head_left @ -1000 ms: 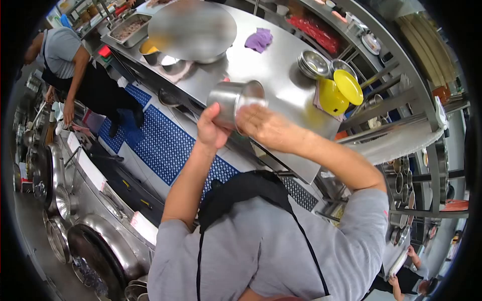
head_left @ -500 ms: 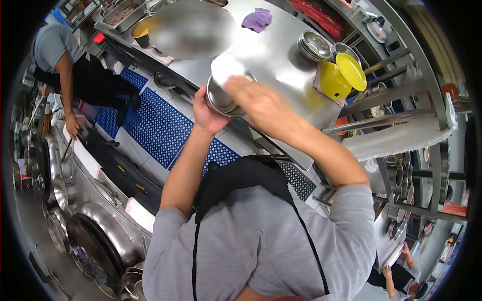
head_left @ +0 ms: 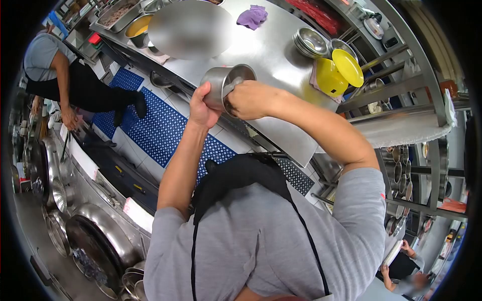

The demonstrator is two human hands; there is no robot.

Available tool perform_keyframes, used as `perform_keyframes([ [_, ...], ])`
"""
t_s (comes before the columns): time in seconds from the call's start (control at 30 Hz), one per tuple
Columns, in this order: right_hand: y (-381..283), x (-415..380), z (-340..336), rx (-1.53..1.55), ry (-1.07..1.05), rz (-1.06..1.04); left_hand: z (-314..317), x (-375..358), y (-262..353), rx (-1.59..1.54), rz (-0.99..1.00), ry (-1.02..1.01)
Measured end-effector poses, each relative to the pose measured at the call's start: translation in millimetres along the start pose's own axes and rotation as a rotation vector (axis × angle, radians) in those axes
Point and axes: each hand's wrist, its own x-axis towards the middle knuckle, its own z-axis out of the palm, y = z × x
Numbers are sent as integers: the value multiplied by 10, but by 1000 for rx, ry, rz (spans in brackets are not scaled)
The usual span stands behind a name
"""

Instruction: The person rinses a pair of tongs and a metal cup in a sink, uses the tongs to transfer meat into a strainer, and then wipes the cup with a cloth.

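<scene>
Over the front edge of the steel counter, a cylindrical stainless steel pot is tilted with its mouth toward the right. My left hand grips the pot's outer wall and bottom from the left, thumb up along its side. At the mouth, my right hand is closed with its fingers reaching inside. A pale, cloth-like wad shows at those fingers. Most of the wad and the fingertips are hidden by the hand and the pot.
Stacked steel bowls and yellow containers stand on the counter's right. A purple cloth lies farther back. A pot of yellow liquid is at left. One co-worker stands left; another person is lower right.
My right hand has moved from above the rim into the pot's mouth, taking the pale wad along. The pot has tipped from mouth-up to sideways. The co-worker at left has shifted slightly.
</scene>
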Motion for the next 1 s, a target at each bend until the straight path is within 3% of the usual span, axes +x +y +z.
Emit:
perform_keyframes([
  [0.2, 88, 25, 202, 1128, 159, -54, -75, 43, -20, -9, 127, -88],
  [0.3, 161, -108, 198, 1083, 370, -67, -290, 85, -20, -21, 92, -2],
  [0.47, 206, -341, 29, 1328, 636, 158, -261, -15, -48, -158, 30, 97],
  [0.57, 214, -251, 158, 1233, 885, 171, -189, -40, -78, -177, 26, 127],
  [0.6, 143, -260, 159, 946, 933, 270, -178, -33, -84, -194, 17, 137],
  [0.7, -35, -126, 333, 923, 855, 110, -193, -15, -141, -226, 9, 133],
  [0.73, -28, -124, 317, 1236, 758, 133, -210, -8, -149, -230, 9, 125],
  [0.83, 123, -267, 108, 859, 948, 210, -82, -67, -83, -183, 44, 99],
  [0.87, 44, -355, -30, 679, 879, 290, -81, -80, -81, -169, 60, 93],
  [0.97, -31, -217, -60, 309, 570, 201, -41, -91, -117, -91, 56, 88],
  [1.0, -48, -119, -79, 326, 395, 227, -42, -75, -154, -118, 44, 79],
])
